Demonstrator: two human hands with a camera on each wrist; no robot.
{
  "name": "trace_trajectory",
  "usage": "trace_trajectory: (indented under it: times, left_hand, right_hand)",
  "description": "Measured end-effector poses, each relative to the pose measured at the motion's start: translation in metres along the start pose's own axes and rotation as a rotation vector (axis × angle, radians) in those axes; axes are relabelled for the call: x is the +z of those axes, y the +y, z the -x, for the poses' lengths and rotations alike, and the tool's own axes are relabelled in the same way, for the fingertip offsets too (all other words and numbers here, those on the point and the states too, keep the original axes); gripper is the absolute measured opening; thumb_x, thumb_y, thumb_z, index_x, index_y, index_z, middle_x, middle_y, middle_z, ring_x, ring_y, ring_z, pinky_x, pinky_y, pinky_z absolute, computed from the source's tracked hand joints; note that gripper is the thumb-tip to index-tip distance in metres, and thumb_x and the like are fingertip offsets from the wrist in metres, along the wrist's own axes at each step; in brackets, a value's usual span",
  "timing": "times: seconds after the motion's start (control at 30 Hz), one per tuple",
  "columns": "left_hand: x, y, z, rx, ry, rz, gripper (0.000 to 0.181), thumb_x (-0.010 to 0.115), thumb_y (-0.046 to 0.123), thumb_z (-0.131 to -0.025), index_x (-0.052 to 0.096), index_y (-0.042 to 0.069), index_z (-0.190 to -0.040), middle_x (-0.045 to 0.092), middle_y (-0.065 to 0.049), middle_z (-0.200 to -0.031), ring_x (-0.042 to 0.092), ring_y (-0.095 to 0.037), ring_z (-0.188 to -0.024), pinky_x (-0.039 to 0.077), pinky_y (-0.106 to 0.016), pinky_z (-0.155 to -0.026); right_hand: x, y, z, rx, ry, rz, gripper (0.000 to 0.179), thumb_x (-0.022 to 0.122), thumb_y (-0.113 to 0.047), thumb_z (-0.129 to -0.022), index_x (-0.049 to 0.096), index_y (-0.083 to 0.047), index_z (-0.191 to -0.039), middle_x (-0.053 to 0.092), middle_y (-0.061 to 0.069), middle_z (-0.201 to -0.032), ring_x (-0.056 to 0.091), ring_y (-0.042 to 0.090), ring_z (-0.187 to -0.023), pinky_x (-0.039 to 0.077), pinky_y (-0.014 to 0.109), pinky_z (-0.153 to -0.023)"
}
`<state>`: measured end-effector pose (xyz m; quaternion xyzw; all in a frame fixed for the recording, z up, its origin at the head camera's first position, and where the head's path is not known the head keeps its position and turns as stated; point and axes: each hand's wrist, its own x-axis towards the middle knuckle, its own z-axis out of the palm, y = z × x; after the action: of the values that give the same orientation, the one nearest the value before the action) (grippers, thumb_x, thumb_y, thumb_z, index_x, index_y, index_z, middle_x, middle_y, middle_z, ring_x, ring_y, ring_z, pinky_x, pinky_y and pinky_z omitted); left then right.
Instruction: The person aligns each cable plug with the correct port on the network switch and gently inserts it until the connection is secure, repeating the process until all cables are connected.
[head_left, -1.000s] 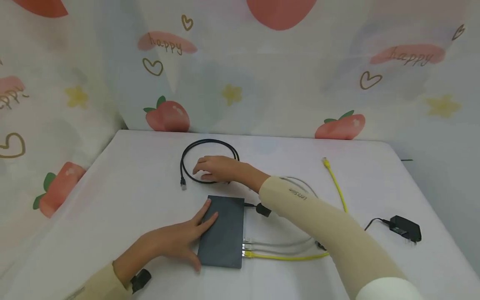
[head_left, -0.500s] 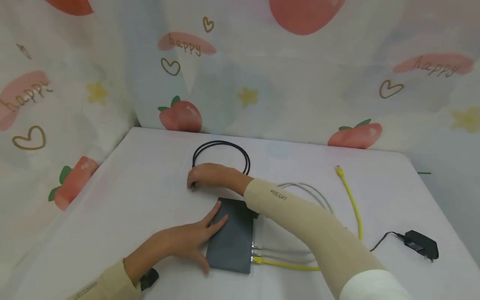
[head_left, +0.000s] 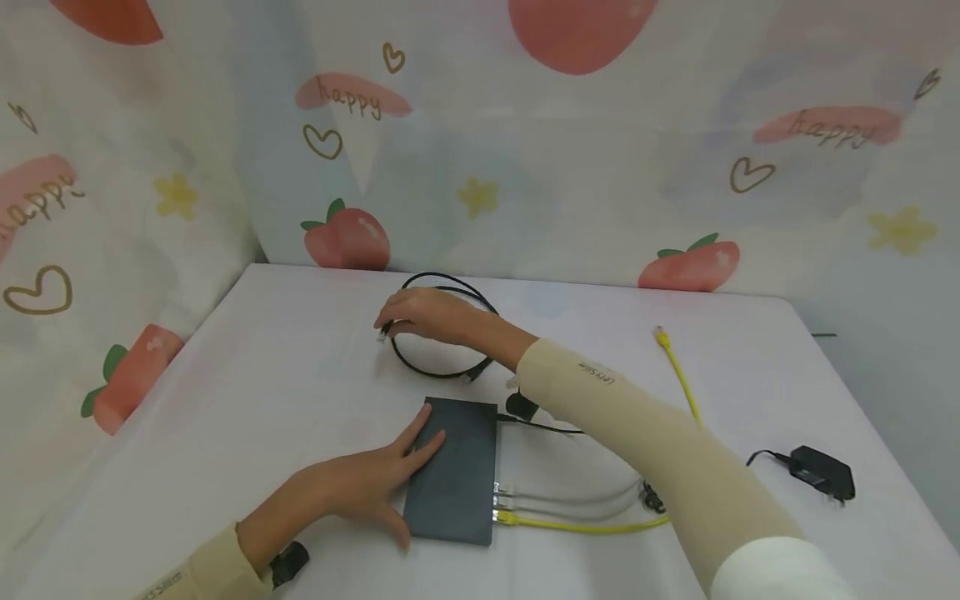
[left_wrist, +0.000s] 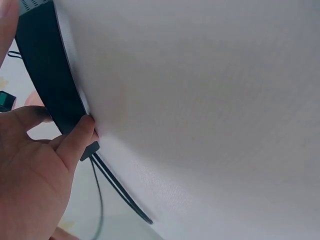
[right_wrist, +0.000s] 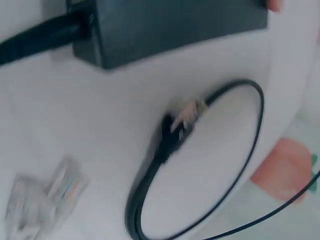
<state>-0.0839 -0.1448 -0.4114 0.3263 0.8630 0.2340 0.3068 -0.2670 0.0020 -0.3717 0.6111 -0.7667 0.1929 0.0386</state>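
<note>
In the head view, my right hand (head_left: 427, 317) pinches one plug end (head_left: 385, 331) of a black Ethernet cable (head_left: 438, 375) above the back of the table. The cable's other plug (right_wrist: 175, 132) lies beside its loop in the right wrist view, where the right fingers do not show. My left hand (head_left: 360, 483) rests on the left side of a flat dark grey network box (head_left: 456, 475), its fingers spread over the edge. A yellow Ethernet plug (head_left: 506, 517) and grey cables (head_left: 570, 498) sit in the box's right side.
A black power adapter (head_left: 821, 473) lies at the right. The yellow cable's free end (head_left: 663, 337) points to the back. Blurred clear plugs (right_wrist: 45, 200) lie near the box in the right wrist view. A thin black lead (head_left: 555, 427) leaves the box.
My right hand moved left to the black cable's plug, took hold of it and lifted it back, pulling the loop out of shape. The left hand stays on the network box.
</note>
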Motion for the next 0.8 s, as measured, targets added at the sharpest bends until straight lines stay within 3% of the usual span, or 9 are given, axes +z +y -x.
trace_trajectory:
  times: [0.2,0.33,0.53,0.8]
  left_hand:
    - [0.003,0.001,-0.001,-0.011,0.004,-0.013,0.122,0.078,0.055,-0.063,0.004,0.016,-0.153,-0.028,-0.006,-0.151,0.018,-0.027,-0.138,0.035,-0.039,-0.101]
    - [0.002,0.003,0.0,-0.019,0.02,-0.029,0.122,0.078,0.055,-0.062,0.005,0.016,-0.153,-0.027,-0.008,-0.152,0.018,-0.029,-0.138,0.035,-0.042,-0.101]
    - [0.005,0.004,-0.001,0.001,0.033,-0.004,0.122,0.078,0.054,-0.063,0.004,0.016,-0.153,-0.026,-0.008,-0.152,0.014,-0.03,-0.139,0.033,-0.043,-0.102]
    - [0.006,0.007,-0.002,-0.009,0.038,-0.042,0.124,0.077,0.057,-0.062,0.004,0.014,-0.152,-0.026,-0.011,-0.152,0.015,-0.032,-0.138,0.034,-0.043,-0.102]
  right_hand:
    - [-0.034,0.011,0.025,-0.15,0.255,0.07,0.017,0.071,-0.004,-0.082,0.072,-0.002,-0.099,0.067,0.007,-0.097,0.061,0.019,-0.092,0.046,0.023,-0.083]
    - [-0.057,0.012,0.05,-0.159,0.345,0.116,0.018,0.072,-0.001,-0.081,0.071,-0.001,-0.099,0.067,0.009,-0.097,0.062,0.019,-0.091,0.048,0.023,-0.08]
    - [-0.085,-0.005,0.095,-0.125,0.375,0.203,0.02,0.075,0.0,-0.077,0.071,-0.002,-0.097,0.066,0.008,-0.097,0.064,0.019,-0.088,0.051,0.024,-0.074]
    - [-0.103,-0.035,0.159,-0.05,0.344,0.302,0.025,0.08,-0.003,-0.07,0.073,-0.004,-0.093,0.067,0.005,-0.093,0.065,0.017,-0.082,0.052,0.027,-0.066]
